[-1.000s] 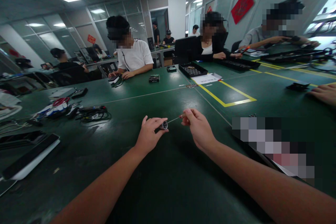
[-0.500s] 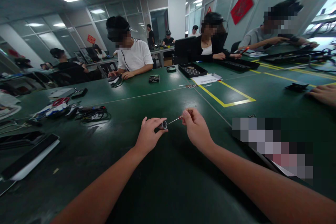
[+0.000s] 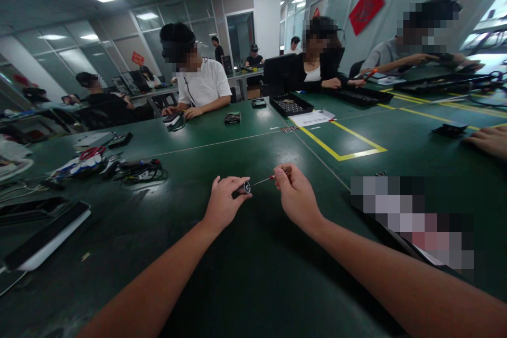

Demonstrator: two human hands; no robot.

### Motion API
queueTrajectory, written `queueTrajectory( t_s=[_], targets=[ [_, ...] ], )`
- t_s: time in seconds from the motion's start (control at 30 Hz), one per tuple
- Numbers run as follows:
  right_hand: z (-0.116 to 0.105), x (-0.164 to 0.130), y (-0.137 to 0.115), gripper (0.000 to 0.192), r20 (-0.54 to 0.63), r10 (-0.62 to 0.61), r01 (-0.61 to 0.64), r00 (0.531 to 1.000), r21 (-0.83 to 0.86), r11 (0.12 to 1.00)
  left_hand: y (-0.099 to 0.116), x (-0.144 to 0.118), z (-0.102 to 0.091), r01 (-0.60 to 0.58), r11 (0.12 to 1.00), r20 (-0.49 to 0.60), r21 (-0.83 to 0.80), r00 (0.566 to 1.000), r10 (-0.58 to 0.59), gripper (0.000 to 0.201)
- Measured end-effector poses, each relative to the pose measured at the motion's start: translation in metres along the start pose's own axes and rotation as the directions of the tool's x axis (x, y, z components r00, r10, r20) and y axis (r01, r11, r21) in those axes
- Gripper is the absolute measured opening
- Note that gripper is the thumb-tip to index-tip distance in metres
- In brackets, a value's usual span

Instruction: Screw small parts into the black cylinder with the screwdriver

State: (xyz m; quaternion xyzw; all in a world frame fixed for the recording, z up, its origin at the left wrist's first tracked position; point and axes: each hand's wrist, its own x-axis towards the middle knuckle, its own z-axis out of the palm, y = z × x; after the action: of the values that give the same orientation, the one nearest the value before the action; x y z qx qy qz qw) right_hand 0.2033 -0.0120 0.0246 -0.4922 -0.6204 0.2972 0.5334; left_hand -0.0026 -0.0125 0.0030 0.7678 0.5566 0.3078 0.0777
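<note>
Exposed more than a second ago, the red-and-amber end of the thin tool [image 3: 268, 178] shows around the fingers of the right hand [image 3: 297, 193], which has shifted slightly. Far beyond the fingers, a standing person [image 3: 217, 50] has moved leftward. As I judge it, the grip or angle was adjusted, while the work itself looks much as it was.

Head view, the only one: the left hand [image 3: 222, 199] pinches one dark cylinder [image 3: 241, 189], thumb and fingers parted only by its width, its open mouth turned toward the right fingers. Those are closed around the one tool, its tip at or just beside the mouth; whether it enters, I cannot tell.

Counted: two hands; two small dark boxes, one [image 3: 233, 118] ahead of the left fingers, another [image 3: 259, 103] farther out; one cable bundle [image 3: 143, 171] to the left fingers' left.
</note>
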Motion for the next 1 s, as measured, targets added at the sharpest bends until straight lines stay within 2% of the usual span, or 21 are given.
queueTrajectory(
  t_s=[0.1,0.23,0.33,0.47,0.57,0.73,1.0],
  targets=[
    [-0.0013,0.0004,0.0003,0.023,-0.05,-0.048,0.05,0.998,0.026,0.998,0.001,-0.0001,-0.0005,0.015,1.0,0.009,-0.001,1.0,-0.015,0.039],
    [-0.0016,-0.0016,-0.0001,0.021,0.012,-0.107,0.106,0.994,0.062,0.992,0.0014,-0.0002,-0.0004,0.01,1.0,0.015,-0.014,1.0,-0.01,0.039],
    [-0.0017,-0.0029,-0.0021,0.019,0.039,-0.122,0.122,0.992,0.01,0.993,0.0004,-0.0002,0.0,0.011,1.0,0.022,-0.017,1.0,-0.01,0.04],
    [-0.0035,-0.0019,-0.0045,0.019,-0.001,-0.116,0.116,0.993,-0.06,0.991,-0.0018,-0.0002,-0.0002,0.017,0.999,0.018,-0.037,1.0,-0.016,0.04],
    [-0.0045,-0.0017,-0.0053,0.019,-0.023,-0.135,0.134,0.991,-0.048,0.99,-0.0026,-0.0002,-0.0004,0.014,0.999,0.016,-0.045,1.0,-0.013,0.04],
    [-0.0038,-0.0048,-0.0067,0.017,0.096,-0.231,0.238,0.968,-0.067,0.969,-0.0008,0.0003,-0.0003,0.011,0.999,0.024,-0.038,1.0,-0.01,0.04],
    [-0.0032,-0.0031,-0.003,0.016,0.073,-0.211,0.221,0.975,-0.175,0.96,-0.0016,0.0018,-0.0011,-0.01,0.997,-0.023,-0.08,1.0,0.009,0.039]
  ],
)
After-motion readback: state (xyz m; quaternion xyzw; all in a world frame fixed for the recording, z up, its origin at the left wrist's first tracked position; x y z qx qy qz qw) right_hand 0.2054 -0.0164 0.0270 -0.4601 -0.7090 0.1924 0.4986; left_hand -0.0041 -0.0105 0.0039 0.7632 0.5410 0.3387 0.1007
